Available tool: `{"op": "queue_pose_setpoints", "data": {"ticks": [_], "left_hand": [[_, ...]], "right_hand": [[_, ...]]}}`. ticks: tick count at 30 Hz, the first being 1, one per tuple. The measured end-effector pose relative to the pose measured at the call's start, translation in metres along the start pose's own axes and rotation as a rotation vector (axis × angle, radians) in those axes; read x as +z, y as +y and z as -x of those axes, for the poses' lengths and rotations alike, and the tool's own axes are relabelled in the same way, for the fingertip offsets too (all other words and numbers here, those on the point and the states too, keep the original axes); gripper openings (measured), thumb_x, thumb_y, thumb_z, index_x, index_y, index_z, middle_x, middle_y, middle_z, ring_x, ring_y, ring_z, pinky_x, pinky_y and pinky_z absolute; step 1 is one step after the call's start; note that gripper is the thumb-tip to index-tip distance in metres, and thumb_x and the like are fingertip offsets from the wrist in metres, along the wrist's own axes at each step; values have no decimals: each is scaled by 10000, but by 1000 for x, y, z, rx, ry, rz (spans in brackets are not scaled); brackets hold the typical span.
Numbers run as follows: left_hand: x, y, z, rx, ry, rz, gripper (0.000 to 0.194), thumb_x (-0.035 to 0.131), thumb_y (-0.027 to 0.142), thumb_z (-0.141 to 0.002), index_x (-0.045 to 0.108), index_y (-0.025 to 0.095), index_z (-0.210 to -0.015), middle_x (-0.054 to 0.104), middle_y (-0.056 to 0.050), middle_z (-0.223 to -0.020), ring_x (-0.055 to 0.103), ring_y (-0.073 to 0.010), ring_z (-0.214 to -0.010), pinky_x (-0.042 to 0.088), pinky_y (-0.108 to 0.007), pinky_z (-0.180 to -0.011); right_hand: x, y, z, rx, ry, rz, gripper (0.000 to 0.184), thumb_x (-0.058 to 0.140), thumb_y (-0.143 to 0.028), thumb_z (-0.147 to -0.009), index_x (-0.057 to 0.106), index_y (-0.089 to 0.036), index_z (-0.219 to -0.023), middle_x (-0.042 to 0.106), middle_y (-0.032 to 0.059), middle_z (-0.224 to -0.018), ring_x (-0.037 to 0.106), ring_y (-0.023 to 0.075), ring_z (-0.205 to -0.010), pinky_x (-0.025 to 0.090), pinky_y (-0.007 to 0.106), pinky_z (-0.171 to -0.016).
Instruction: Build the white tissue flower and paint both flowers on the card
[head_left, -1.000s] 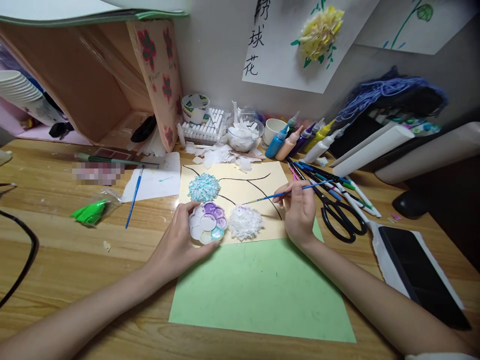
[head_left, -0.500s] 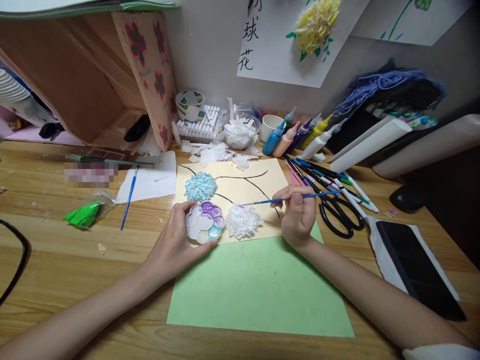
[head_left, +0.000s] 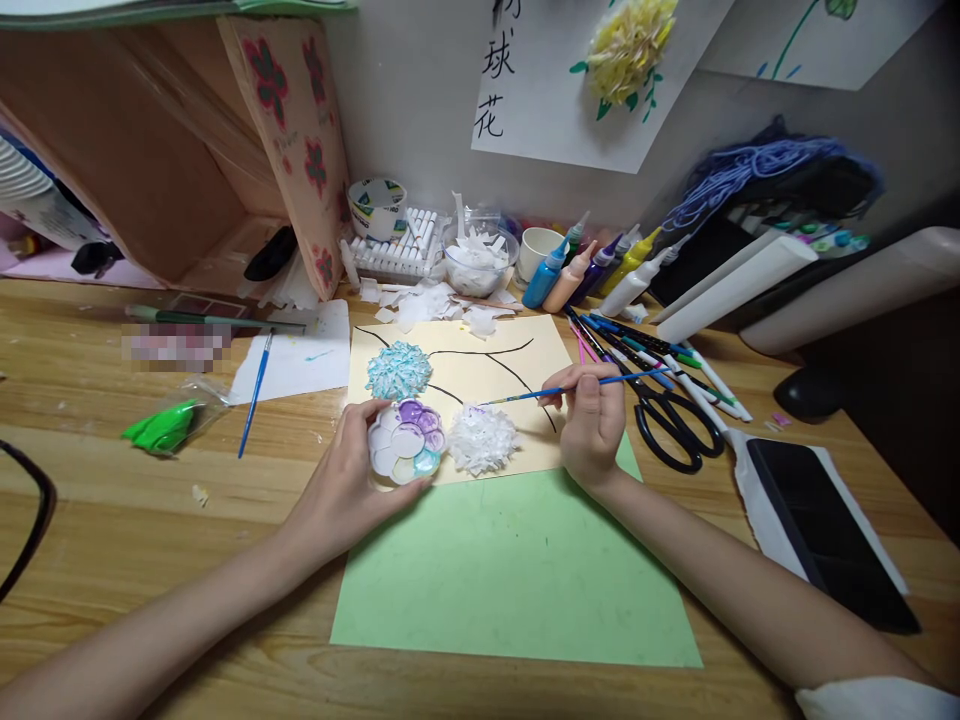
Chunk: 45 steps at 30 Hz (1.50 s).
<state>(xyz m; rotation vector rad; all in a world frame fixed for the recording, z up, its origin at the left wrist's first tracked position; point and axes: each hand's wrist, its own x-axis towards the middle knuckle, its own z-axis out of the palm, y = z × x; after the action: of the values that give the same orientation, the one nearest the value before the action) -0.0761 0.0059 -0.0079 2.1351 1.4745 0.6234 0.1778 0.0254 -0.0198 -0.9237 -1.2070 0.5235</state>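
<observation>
Between its thumb and fingers, my left hand holds a flower-shaped paint palette with purple and turquoise paint in its wells. My right hand grips a blue paintbrush, its tip at the top of a white paper flower. Faint purple marks show on that flower's upper petals. A turquoise-tinted paper flower sits above the palette. Both flowers lie on a cream sheet with drawn black stem lines. Below it is a green sheet.
Black scissors and several pens lie to the right. Paint bottles, a bowl of paper scraps and loose scraps stand along the back. Another brush and a green bag are at left.
The brush has tilted slightly, and its tip has shifted a little left and up over the white flower. My left hand stays around the palette. The whole view has drifted slightly.
</observation>
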Motion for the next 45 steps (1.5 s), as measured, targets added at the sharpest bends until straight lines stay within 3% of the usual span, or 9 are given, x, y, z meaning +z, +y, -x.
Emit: {"op": "queue_pose_setpoints", "data": {"ticks": [34,41,45], "left_hand": [[-1,3,0,-4,6,0,704,687,466,-705,297,221,-1237,509,-117,-1166,548,-293,-1094,492,-494,-912],[-1,3,0,-8,-4,5,700,687,455,-707,296,214,-1236,504,-119,-1169,542,-289,-1095,488,-487,-918],[-1,3,0,-10,-6,1,699,683,461,-712,293,211,-1235,498,-117,-1171,539,-284,-1097,487,-477,-923]], "right_hand": [[-2,4,-11,224,86,-101,223,469,-386,-914,481,-214,-773,540,-42,-606,527,93,-516,375,221,-484],[-2,6,-10,322,16,-80,271,500,-453,-885,486,-209,-770,541,-43,-608,534,90,-522,390,210,-481],[-3,8,-11,316,49,-73,265,506,-438,-886,485,-206,-761,553,-40,-619,531,85,-518,374,201,-464]]}}
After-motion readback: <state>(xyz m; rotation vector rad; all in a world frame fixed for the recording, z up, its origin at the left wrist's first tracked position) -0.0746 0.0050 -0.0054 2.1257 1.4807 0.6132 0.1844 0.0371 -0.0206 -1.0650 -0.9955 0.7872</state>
